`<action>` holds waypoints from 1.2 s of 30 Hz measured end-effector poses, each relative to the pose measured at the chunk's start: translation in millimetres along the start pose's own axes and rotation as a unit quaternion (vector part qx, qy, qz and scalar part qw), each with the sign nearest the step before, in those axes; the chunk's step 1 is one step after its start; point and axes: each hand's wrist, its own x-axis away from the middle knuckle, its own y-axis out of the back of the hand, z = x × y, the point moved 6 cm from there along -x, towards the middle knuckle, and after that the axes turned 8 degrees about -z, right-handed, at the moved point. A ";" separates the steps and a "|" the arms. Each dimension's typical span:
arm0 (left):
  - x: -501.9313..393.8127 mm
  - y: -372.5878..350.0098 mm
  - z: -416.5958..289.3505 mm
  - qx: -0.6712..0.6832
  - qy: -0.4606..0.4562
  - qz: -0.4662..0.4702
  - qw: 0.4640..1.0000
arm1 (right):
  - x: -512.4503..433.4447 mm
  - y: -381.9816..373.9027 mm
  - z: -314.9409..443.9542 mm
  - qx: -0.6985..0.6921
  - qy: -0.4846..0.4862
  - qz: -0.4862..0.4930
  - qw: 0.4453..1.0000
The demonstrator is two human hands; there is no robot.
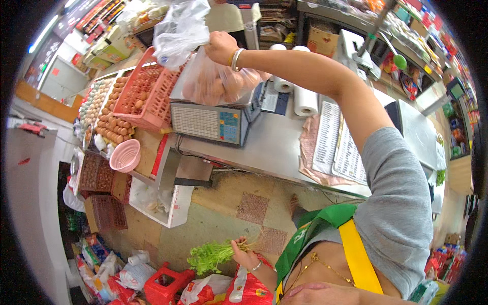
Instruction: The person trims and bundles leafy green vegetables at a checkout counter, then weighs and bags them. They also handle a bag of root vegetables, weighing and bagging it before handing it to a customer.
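My right hand (222,48) reaches across to the scale and is closed on the gathered tops of plastic bags. Below it, a clear plastic bag (223,82) of brown, rounded items rests on the digital scale (206,120); whether these are eggs cannot be told. A crumpled white plastic bag (179,32) rises beside the same hand. Down by my body, my left hand (246,256) grips a bunch of leafy green herbs (211,255) by the root end, over the floor.
The scale stands on a metal counter (274,131) with printed sheets (339,145) and rolls of plastic bags (305,100). Left of it are a pink plastic basket (143,91), brown eggs (114,127) and a pink bowl (126,155). A red stool (167,282) and filled bags stand below.
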 end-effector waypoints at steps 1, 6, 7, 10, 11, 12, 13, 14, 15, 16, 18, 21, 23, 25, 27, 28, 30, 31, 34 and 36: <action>0.1 -3.0 -0.1 -0.006 -0.003 0.007 1.000 | 10.9 19.9 12.4 -0.014 0.029 0.011 0.999; 9.0 -32.0 -4.2 -0.040 -0.025 0.061 0.997 | 54.3 123.6 24.6 -0.086 0.069 -0.005 0.994; 14.5 -40.4 -5.7 -0.050 -0.022 0.077 0.996 | 66.3 151.7 30.5 -0.096 0.087 -0.010 0.992; 39.9 -66.5 -5.2 -0.081 -0.018 0.125 0.989 | 104.8 226.1 35.1 -0.113 0.041 0.010 0.993; 46.2 -73.5 -3.4 -0.096 -0.023 0.140 0.985 | 116.4 250.6 37.6 -0.118 0.041 0.011 0.992; 53.3 -79.5 -1.4 -0.111 -0.027 0.157 0.981 | 127.3 274.9 37.9 -0.099 0.030 0.023 0.994; 61.6 -86.3 2.2 -0.116 -0.030 0.174 0.977 | 137.1 301.1 36.1 -0.080 0.020 0.034 0.996; 70.5 -92.3 6.5 -0.121 -0.033 0.191 0.974 | 147.2 324.3 31.2 -0.060 0.009 0.044 0.997; 81.5 -99.2 11.5 -0.123 -0.037 0.210 0.969 | 157.2 348.8 24.1 -0.065 0.007 0.023 0.998; 93.4 -105.8 19.8 -0.125 -0.022 0.207 0.970 | 168.8 371.2 12.4 -0.068 0.006 0.001 0.998; 110.6 -116.0 37.6 -0.129 -0.019 0.241 0.962 | 190.0 420.7 -3.8 -0.077 0.010 -0.032 0.996; 141.2 -127.3 69.7 -0.132 0.003 0.273 0.953 | 217.2 486.6 -45.0 -0.031 -0.017 -0.071 0.997; 151.0 -127.8 92.0 -0.153 0.021 0.279 0.948 | 230.7 522.2 -63.5 -0.028 -0.046 -0.084 0.995; 180.8 -132.2 109.9 -0.171 0.012 0.283 0.944 | 241.9 556.9 -94.9 0.023 -0.073 -0.074 0.994; 216.1 -136.6 124.1 -0.182 -0.003 0.295 0.938 | 251.5 585.5 -129.9 0.022 -0.088 -0.096 0.991; 233.5 -138.9 128.1 -0.184 -0.012 0.305 0.934 | 257.1 597.0 -143.1 0.029 -0.110 -0.096 0.989; 256.3 -137.8 138.9 -0.180 -0.019 0.319 0.930 | 266.8 617.7 -182.0 0.074 -0.156 -0.090 0.981; 264.6 -135.9 143.8 -0.177 -0.022 0.316 0.932 | 271.4 626.3 -197.4 0.086 -0.144 -0.101 0.981; 289.8 -126.4 147.9 -0.165 -0.035 0.295 0.941 | 282.7 646.4 -229.0 0.093 -0.128 -0.117 0.980; 305.3 -125.0 147.9 -0.167 -0.036 0.287 0.943 | 289.7 658.5 -250.6 0.084 -0.153 -0.125 0.977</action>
